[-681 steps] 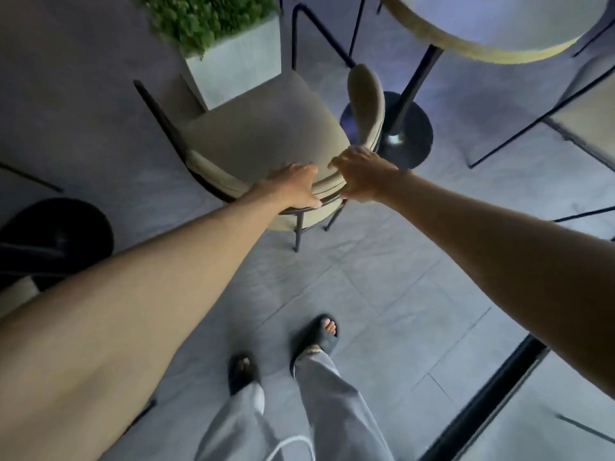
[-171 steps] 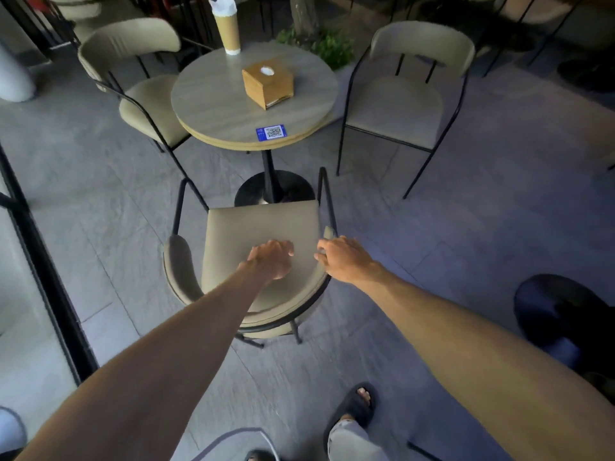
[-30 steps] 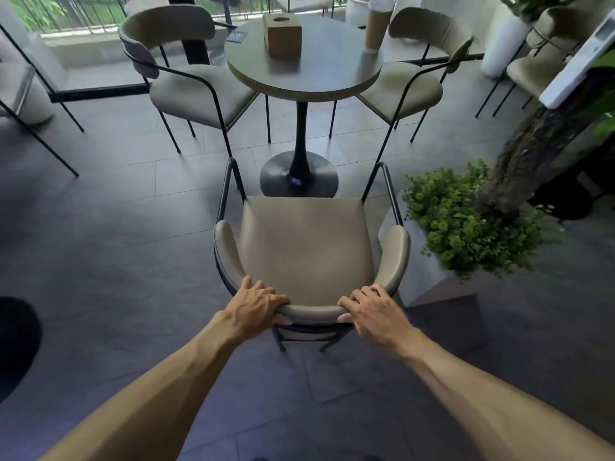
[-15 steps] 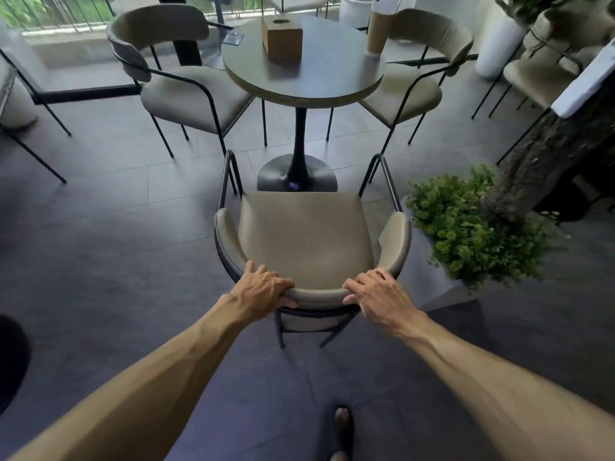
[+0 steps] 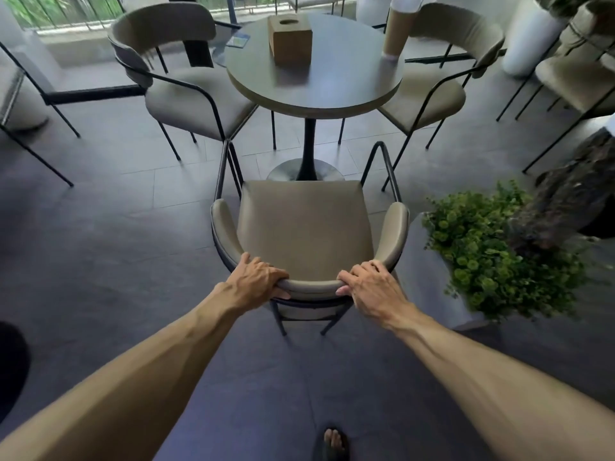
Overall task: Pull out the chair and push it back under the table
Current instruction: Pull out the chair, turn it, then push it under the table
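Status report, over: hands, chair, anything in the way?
Grip on chair back: left hand, right hand. Chair stands clear of table. Planter close on the right.

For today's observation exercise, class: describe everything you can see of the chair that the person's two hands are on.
The chair has a beige padded seat, a curved padded backrest wrapping round into short arms, and a thin black metal frame with slanted legs. It stands upright on the grey tiled floor, facing the round table, seat front near the pedestal base. The left hand and right hand grip the backrest's top edge, one either side of its middle.
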